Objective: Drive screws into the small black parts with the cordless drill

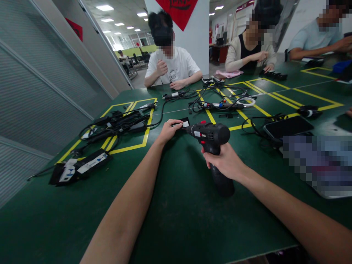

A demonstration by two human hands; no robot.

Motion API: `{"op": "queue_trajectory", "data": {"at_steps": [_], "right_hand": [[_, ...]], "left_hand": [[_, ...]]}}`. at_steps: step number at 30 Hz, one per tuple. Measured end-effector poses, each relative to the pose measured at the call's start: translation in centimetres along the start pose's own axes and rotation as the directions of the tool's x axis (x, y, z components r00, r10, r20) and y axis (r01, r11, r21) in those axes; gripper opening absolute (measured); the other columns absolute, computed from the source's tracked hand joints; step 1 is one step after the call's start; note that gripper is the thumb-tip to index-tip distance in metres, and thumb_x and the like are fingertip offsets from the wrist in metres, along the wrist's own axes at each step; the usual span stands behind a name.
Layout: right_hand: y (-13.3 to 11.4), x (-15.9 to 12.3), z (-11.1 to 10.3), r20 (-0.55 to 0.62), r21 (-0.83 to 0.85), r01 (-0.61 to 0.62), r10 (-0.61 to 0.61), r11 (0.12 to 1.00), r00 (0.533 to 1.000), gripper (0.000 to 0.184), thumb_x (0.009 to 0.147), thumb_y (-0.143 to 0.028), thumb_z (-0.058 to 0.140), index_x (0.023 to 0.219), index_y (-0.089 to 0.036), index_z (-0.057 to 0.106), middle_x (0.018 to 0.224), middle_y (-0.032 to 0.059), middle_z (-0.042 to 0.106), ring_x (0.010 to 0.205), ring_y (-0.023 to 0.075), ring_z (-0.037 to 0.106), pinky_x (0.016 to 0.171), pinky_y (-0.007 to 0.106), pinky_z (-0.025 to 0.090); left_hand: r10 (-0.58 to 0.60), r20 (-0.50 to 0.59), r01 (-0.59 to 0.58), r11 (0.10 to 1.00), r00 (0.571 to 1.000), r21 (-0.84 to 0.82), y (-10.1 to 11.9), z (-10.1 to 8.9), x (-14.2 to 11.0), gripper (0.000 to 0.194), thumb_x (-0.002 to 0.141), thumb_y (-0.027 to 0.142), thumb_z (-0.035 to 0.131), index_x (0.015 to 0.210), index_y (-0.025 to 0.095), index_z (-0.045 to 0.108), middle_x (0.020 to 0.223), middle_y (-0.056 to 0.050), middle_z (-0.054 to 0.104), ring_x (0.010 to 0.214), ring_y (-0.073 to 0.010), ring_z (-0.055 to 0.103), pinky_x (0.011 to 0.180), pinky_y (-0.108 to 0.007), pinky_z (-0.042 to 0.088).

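My right hand [224,159] is wrapped around the handle of a black cordless drill [210,134] with red accents. The drill points left, and its chuck is close to my left hand's fingertips. My left hand [168,131] rests on the table, its fingers closed on the edge of a small flat black piece [187,120]. A white patch [186,124] shows on that piece, right by the drill's tip. The exact contact between the bit and the piece is too small to make out.
The green table [176,216] carries yellow tape outlines. Bundled black cables and tools [118,126] lie left, with a black pouch [82,165] nearer. More cables and a pen-like tool [220,105] lie beyond the drill. A phone [288,128] lies right. Several people sit opposite.
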State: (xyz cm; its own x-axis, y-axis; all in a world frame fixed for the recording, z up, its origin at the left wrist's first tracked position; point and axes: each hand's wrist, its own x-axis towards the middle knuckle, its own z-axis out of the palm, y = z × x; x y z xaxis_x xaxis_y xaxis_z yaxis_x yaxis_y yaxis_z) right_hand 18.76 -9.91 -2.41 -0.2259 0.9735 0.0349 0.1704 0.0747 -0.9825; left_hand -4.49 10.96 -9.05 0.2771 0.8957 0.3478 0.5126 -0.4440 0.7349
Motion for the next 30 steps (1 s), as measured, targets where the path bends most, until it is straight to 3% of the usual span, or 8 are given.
{"op": "queue_trajectory", "data": {"at_steps": [30], "right_hand": [[-0.15,-0.05,-0.17,-0.003,0.014,-0.012,0.012,1.000,1.000,0.011,0.078,-0.020,0.059,0.089,-0.017,0.059,0.070,0.0002,0.059,0.057,0.0147,0.059,0.056,0.030,0.049]], "left_hand": [[-0.016,-0.001,0.016,1.000,1.000,0.011,-0.21,0.00,-0.08,0.031,0.081,0.042,0.061,0.102,0.023,0.072,0.110,-0.005,0.067,0.107,-0.0225,0.058,0.103,-0.038,0.041]]}}
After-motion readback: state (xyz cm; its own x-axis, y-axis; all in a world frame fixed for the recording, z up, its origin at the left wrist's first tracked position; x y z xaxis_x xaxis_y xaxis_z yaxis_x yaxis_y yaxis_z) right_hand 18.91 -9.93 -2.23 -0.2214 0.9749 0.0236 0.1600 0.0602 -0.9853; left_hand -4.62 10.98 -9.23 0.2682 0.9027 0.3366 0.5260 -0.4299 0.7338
